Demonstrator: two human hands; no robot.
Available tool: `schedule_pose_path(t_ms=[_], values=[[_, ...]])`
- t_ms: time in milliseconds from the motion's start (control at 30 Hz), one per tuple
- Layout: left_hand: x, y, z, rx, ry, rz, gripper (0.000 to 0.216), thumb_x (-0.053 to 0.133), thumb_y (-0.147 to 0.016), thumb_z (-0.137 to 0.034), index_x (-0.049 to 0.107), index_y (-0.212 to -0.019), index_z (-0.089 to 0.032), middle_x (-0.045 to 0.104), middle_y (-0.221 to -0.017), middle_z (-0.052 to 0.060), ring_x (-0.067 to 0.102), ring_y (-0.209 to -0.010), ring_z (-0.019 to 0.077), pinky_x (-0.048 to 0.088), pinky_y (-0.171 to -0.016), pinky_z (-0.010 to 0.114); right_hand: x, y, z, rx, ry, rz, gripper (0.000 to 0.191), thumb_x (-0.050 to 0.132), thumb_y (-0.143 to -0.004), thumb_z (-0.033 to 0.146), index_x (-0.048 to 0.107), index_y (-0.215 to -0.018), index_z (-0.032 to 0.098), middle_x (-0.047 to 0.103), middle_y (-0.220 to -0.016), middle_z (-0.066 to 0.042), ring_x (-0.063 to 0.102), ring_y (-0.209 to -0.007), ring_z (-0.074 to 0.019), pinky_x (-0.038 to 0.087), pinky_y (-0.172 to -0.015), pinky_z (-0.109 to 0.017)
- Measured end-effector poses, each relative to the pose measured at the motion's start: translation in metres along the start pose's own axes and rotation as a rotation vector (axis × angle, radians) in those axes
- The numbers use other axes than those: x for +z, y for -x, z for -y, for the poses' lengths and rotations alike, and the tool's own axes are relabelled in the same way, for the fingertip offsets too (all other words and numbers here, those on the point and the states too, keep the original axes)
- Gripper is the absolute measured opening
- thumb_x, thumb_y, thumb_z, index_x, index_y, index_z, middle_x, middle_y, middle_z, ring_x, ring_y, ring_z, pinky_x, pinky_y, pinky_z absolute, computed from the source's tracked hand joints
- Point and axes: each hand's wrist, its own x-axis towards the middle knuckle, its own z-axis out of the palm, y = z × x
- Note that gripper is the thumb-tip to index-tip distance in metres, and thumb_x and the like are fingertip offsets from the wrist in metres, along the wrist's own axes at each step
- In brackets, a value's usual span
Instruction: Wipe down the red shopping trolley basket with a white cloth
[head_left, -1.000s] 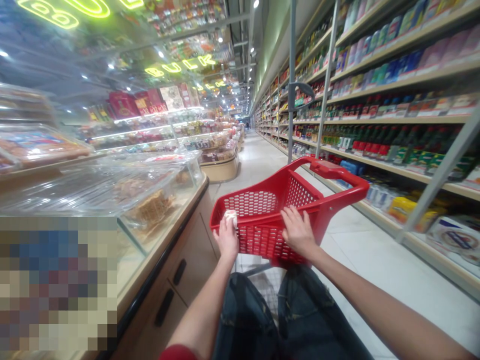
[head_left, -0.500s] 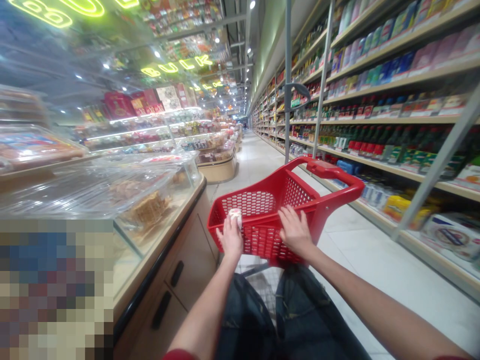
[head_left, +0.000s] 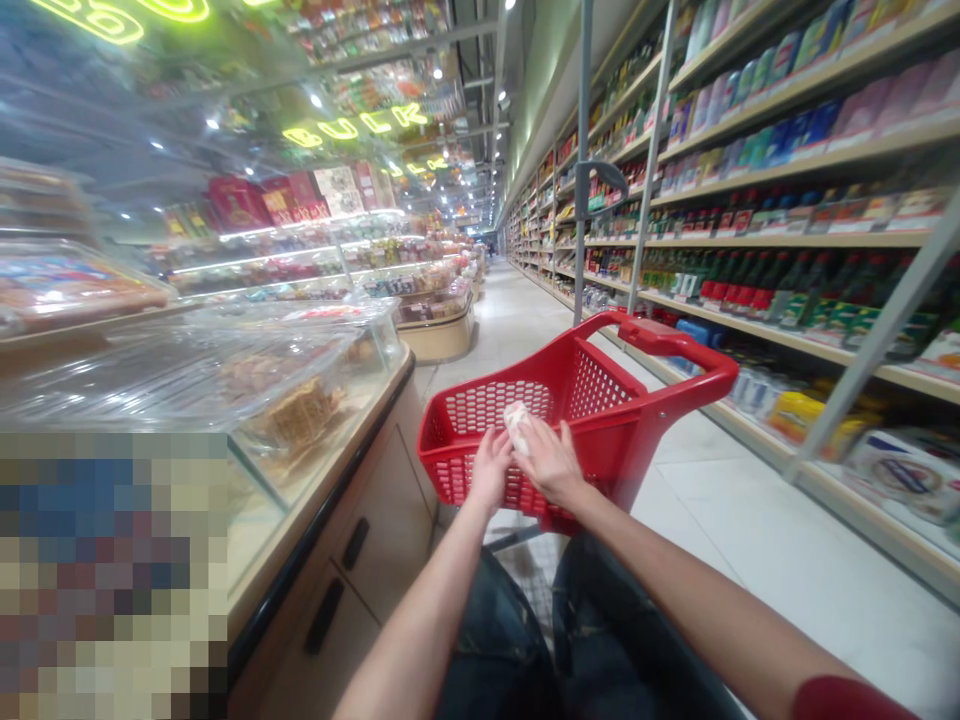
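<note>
A small crumpled white wipe or tissue (head_left: 516,425) shows between my two hands, above the near rim of a red shopping cart basket (head_left: 630,440). My left hand (head_left: 491,468) has its fingertips at the lower left side of the wipe, closed around that edge. From the right, my right hand (head_left: 551,465) lies over the wipe with its front fingers pressed to it, while one finger stands apart. Part of the wipe is hidden beneath these fingers. Inside the basket, the perforated walls show behind my hands.
A glass-topped display counter (head_left: 330,470) with packaged food runs along my left. Tall shelves (head_left: 787,240) of bottles, cans and boxes line the right. The cart's red handle (head_left: 682,350) points right, near a grey upright pole (head_left: 581,230). A pale tiled aisle (head_left: 499,300) leads ahead.
The white wipe has moved right with my left hand. My right hand has come off the basket rim and moved left onto the wipe, so both hands now meet at it.
</note>
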Motion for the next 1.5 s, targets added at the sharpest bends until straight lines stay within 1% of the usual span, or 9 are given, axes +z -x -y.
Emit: schedule_pose_path(t_ms=[133,233,467,633,800,967,1200,1333,1500], values=[[0.006,0.0,-0.006,-0.107,0.142,0.064,0.065,0.045,-0.066,-0.005,0.032,-0.129,-0.011,0.055,-0.121,0.014,0.055,-0.108,0.0174,0.041,-0.095,0.035,-0.002,-0.004,-0.007,-0.063,0.009,0.009,0.042,0.04,-0.084,0.027,0.046,-0.123,0.014,0.037,-0.137,-0.014,0.034,-0.123,-0.0236,0.021,-0.101,-0.048],[0.011,-0.003,0.0,-0.064,0.016,0.12,0.064,0.043,-0.062,-0.002,0.039,-0.125,-0.014,0.057,-0.119,0.011,0.055,-0.107,0.0172,0.041,-0.095,0.036,-0.009,-0.004,-0.02,-0.123,0.024,-0.001,0.043,0.035,-0.084,0.015,0.044,-0.126,0.019,0.042,-0.134,-0.009,0.04,-0.118,-0.0184,0.023,-0.101,-0.043],[0.003,0.004,0.008,0.272,-1.147,-0.062,0.057,0.042,-0.065,-0.004,0.047,-0.121,-0.016,0.046,-0.132,0.009,0.042,-0.119,0.0228,0.031,-0.101,0.042,-0.021,0.001,-0.031,-0.092,0.152,0.024,0.043,0.04,-0.082,0.016,0.047,-0.125,0.018,0.04,-0.136,-0.009,0.032,-0.124,-0.0254,0.016,-0.102,-0.051],[0.008,0.005,-0.001,0.311,-1.557,-0.018,0.055,0.043,-0.07,-0.011,0.044,-0.125,-0.019,0.046,-0.132,0.006,0.034,-0.123,0.0258,0.028,-0.101,0.046,-0.025,-0.011,-0.025,0.006,0.171,0.099,0.042,0.038,-0.086,0.023,0.045,-0.126,0.017,0.048,-0.13,-0.01,0.04,-0.119,-0.0279,0.017,-0.1,-0.057],[0.01,-0.002,0.0,0.23,-1.649,0.077,0.063,0.042,-0.07,-0.011,0.033,-0.132,-0.018,0.034,-0.14,0.009,0.024,-0.131,0.0242,0.014,-0.105,0.053,-0.043,-0.013,-0.057,0.01,0.241,0.082,0.04,0.031,-0.088,0.017,0.047,-0.125,0.019,0.048,-0.13,-0.007,0.039,-0.121,-0.0256,0.018,-0.101,-0.055],[0.011,-0.001,0.005,0.218,-1.656,0.101,0.066,0.042,-0.07,-0.011,0.03,-0.134,-0.016,0.029,-0.142,0.01,0.02,-0.132,0.0245,0.01,-0.105,0.056,-0.061,-0.003,-0.095,0.102,0.318,-0.098,0.038,0.033,-0.088,0.022,0.05,-0.121,0.014,0.041,-0.135,-0.011,0.032,-0.125,-0.0273,0.014,-0.1,-0.056],[0.014,0.002,0.001,0.204,-1.702,0.118,0.07,0.041,-0.068,-0.009,0.026,-0.136,-0.015,0.024,-0.144,0.01,0.018,-0.133,0.0246,0.008,-0.104,0.059,-0.053,-0.002,-0.1,-0.124,0.365,0.077,0.04,0.037,-0.083,0.011,0.053,-0.118,0.023,0.043,-0.134,-0.004,0.039,-0.12,-0.0244,0.02,-0.099,-0.049],[0.013,0.001,0.002,0.196,-1.717,0.127,0.072,0.042,-0.067,-0.011,0.024,-0.137,-0.016,0.022,-0.145,0.009,0.017,-0.133,0.0245,0.008,-0.104,0.059,-0.079,-0.001,-0.135,-0.036,0.433,0.004,0.04,0.035,-0.084,0.013,0.05,-0.121,0.019,0.047,-0.131,-0.008,0.039,-0.118,-0.0248,0.02,-0.098,-0.048],[0.013,0.0,0.006,0.191,-1.754,0.112,0.075,0.043,-0.067,-0.014,0.021,-0.138,-0.016,0.019,-0.146,0.007,0.014,-0.134,0.0241,0.01,-0.104,0.058,-0.111,0.001,-0.172,0.241,0.456,-0.211,0.043,0.035,-0.084,0.019,0.043,-0.126,0.016,0.048,-0.128,-0.013,0.04,-0.116,-0.0268,0.024,-0.094,-0.048]])
